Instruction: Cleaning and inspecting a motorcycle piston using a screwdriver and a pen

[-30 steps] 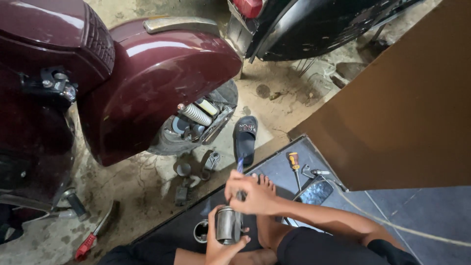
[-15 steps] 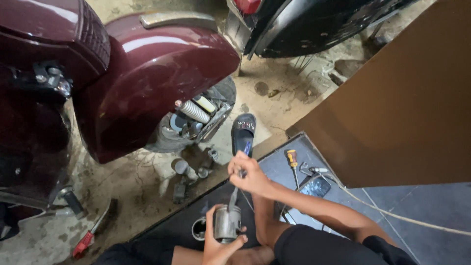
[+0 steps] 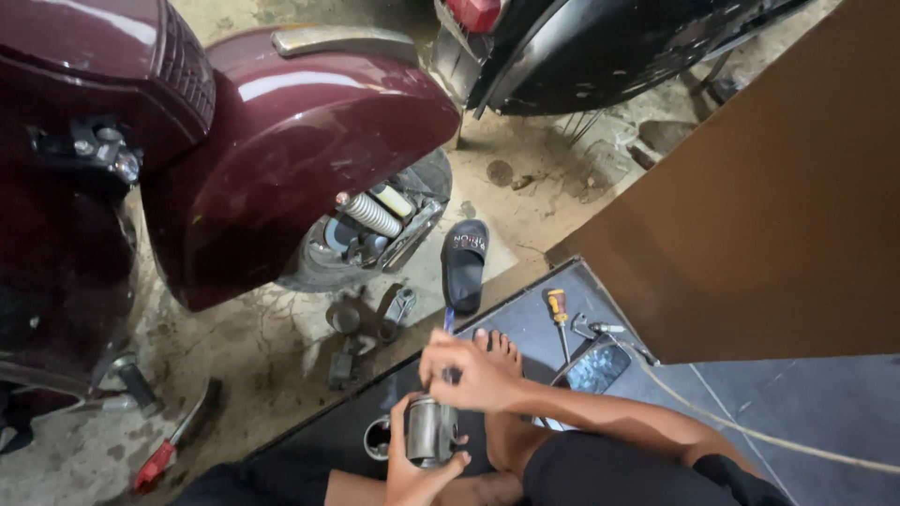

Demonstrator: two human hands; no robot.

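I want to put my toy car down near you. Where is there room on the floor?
The dark tiles right of the phone, below the brown board, are bare. So is the sandy floor right of the sandal. It is crowded around the scooter wheel, the screwdriver and both hands.

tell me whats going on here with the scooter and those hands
A person sits on a dark floor beside a maroon scooter. The left hand holds a metal cylinder upright, and the right hand grips a thin blue-handled tool just above it. A screwdriver, a sandal and loose parts lie around.
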